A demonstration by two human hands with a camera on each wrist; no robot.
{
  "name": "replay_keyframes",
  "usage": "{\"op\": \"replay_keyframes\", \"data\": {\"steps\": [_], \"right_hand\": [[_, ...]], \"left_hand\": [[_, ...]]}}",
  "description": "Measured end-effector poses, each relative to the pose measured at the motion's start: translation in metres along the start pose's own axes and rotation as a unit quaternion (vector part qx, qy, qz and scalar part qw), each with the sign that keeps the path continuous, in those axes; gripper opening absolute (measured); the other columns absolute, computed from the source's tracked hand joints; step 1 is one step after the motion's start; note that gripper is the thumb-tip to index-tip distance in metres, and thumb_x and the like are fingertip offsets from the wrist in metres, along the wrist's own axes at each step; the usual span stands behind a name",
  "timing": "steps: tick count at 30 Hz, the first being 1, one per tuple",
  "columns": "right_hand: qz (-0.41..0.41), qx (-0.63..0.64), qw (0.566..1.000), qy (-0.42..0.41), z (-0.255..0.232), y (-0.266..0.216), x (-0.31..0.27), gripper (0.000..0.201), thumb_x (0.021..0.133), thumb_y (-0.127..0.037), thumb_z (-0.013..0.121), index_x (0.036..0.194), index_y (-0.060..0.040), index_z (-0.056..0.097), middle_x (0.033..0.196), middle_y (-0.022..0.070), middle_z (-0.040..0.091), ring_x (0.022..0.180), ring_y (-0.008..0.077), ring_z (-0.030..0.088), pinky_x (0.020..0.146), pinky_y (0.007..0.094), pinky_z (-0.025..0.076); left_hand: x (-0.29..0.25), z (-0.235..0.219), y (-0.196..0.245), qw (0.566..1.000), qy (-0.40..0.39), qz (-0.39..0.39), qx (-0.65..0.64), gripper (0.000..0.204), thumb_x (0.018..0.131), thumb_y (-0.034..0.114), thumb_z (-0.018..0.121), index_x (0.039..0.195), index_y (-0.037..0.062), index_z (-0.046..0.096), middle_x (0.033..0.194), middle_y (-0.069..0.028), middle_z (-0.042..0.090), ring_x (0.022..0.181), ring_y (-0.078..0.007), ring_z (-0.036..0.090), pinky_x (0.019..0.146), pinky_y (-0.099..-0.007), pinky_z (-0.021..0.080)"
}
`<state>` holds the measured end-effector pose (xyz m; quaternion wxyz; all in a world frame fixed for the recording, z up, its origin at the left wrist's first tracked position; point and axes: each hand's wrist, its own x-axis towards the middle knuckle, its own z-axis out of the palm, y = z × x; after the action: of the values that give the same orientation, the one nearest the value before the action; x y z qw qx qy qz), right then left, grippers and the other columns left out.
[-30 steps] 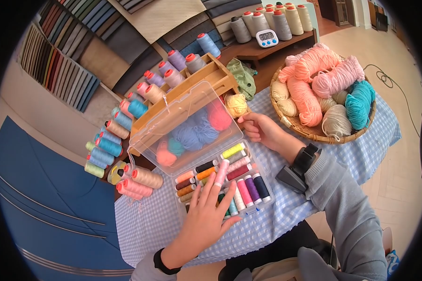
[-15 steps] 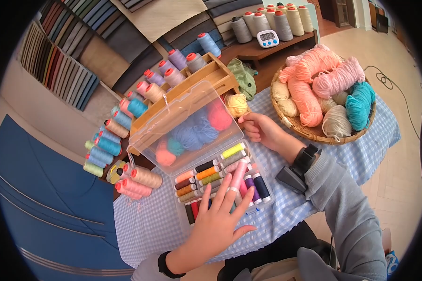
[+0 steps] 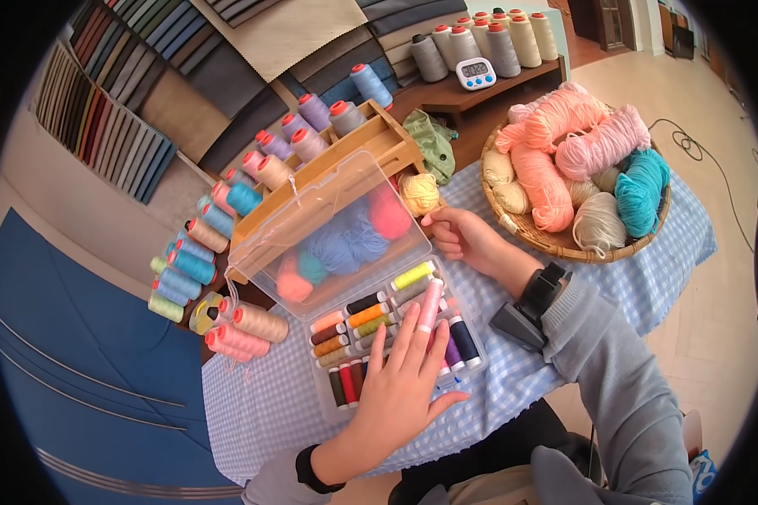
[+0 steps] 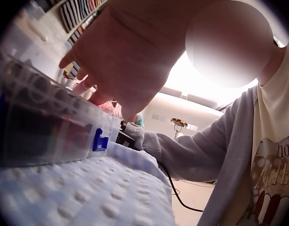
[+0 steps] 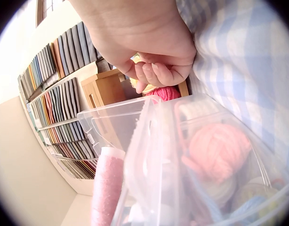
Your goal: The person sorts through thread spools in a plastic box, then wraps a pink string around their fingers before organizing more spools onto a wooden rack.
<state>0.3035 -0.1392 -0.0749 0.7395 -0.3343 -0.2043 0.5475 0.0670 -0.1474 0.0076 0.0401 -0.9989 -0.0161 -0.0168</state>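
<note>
My left hand spreads its straight fingers, palm down, over a clear plastic box of thread spools. A pink thread spool slants across the other spools, its lower end between two of my fingers; how firmly they hold it I cannot tell. In the left wrist view, the fingertips reach over the box wall. My right hand, fingers loosely curled with nothing visible in them, rests beside the raised transparent lid and a yellow yarn ball. In the right wrist view, the lid stands just beyond its fingers.
Behind the lid, a wooden rack carries several thread cones. A wicker basket of yarn skeins stands at the right on the checked cloth. Pink cones stand left of the box, and a white timer is at the back.
My left hand has moved right across the box, and the pink spool has shifted right with it. More spools show at the box's left. The right hand has stayed by the lid.
</note>
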Motion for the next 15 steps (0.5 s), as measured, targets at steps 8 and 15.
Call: {"op": "replay_keyframes", "data": {"steps": [8, 15], "right_hand": [[-0.007, -0.003, 1.000, -0.007, -0.002, 0.001, 0.001, 0.016, 0.087, -0.020, 0.042, 0.088, -0.0073, 0.052, 0.049, -0.0057, 0.027, 0.041, 0.0068, 0.025, 0.040, 0.0228, 0.020], [-0.006, -0.002, 1.000, -0.002, -0.001, 0.001, 0.001, 0.016, 0.087, -0.019, 0.041, 0.088, -0.0071, 0.052, 0.049, -0.0058, 0.027, 0.041, 0.0069, 0.025, 0.040, 0.0228, 0.020]], "left_hand": [[-0.001, -0.001, 0.004, 1.000, 0.007, 0.019, -0.002, 0.073, 0.074, 0.052, 0.057, 0.131, 0.0100, 0.038, 0.135, -0.0237, 0.027, 0.128, -0.0376, 0.023, 0.098, -0.0548, 0.023], [-0.003, -0.010, 0.006, 0.999, -0.023, 0.018, -0.031, 0.073, 0.076, 0.052, 0.055, 0.132, 0.0099, 0.036, 0.136, -0.0245, 0.024, 0.128, -0.0395, 0.021, 0.098, -0.0560, 0.022]]}}
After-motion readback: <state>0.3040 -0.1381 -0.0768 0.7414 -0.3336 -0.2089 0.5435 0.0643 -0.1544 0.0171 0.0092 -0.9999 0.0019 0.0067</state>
